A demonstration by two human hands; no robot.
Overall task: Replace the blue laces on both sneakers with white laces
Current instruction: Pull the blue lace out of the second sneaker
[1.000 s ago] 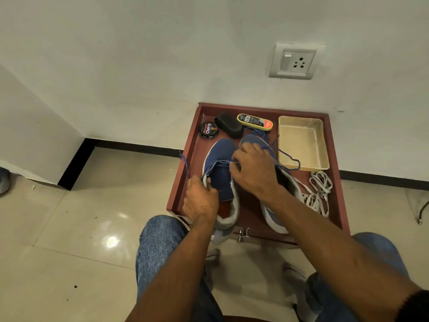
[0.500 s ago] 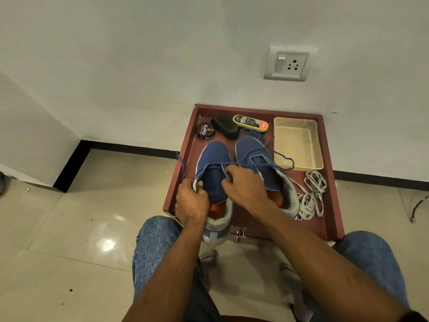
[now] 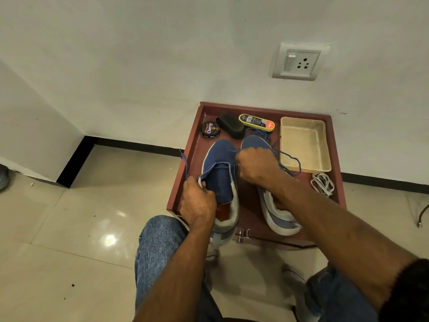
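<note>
Soft, even indoor light; a bright glare spot on the glossy floor tiles (image 3: 109,240). Wide-angle bending toward the edges, slight overall softness, faint shadows.

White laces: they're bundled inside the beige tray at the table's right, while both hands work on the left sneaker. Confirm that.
Not inside. In the head view the white laces lie on the table just in front of the beige tray. Both hands are indeed at the left sneaker.

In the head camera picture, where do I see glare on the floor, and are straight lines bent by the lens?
Head view: a bright glare spot sits on the glossy floor tile, left of the person's knee; a fainter one lies above it. The black skirting bows slightly and the wall socket looks tilted, typical wide-angle distortion. The tray is lit evenly and sharp.
</note>
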